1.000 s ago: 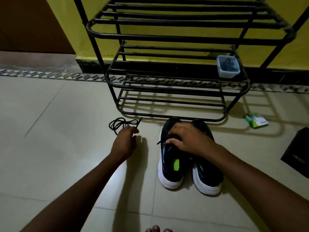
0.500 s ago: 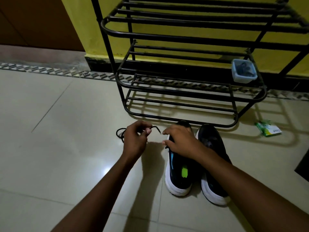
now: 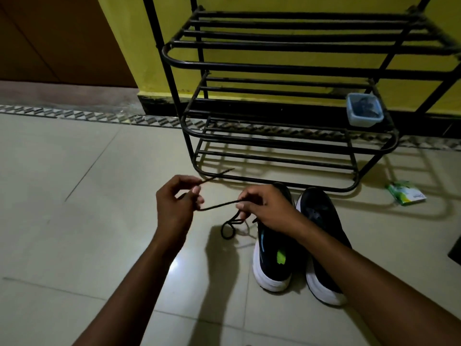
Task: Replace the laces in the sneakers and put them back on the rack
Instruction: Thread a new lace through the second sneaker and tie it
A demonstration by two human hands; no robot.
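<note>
The pale tiled floor (image 3: pixel 74 221) carries a black metal rack (image 3: pixel 274 68) at the far side by the wall. A pair of dark sneakers (image 3: pixel 321 216) stands side by side just in front of it, and a small green packet (image 3: pixel 405 194) lies to the right. A clear plastic container (image 3: pixel 364 109) sits on the right end of the rack's middle shelf.

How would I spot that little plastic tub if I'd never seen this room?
Find the black rack against the yellow wall. On its second shelf from the bottom, at the right end, sits the tub. It is the only thing seen on the rack: small, pale blue, squarish, with dark contents.
</note>
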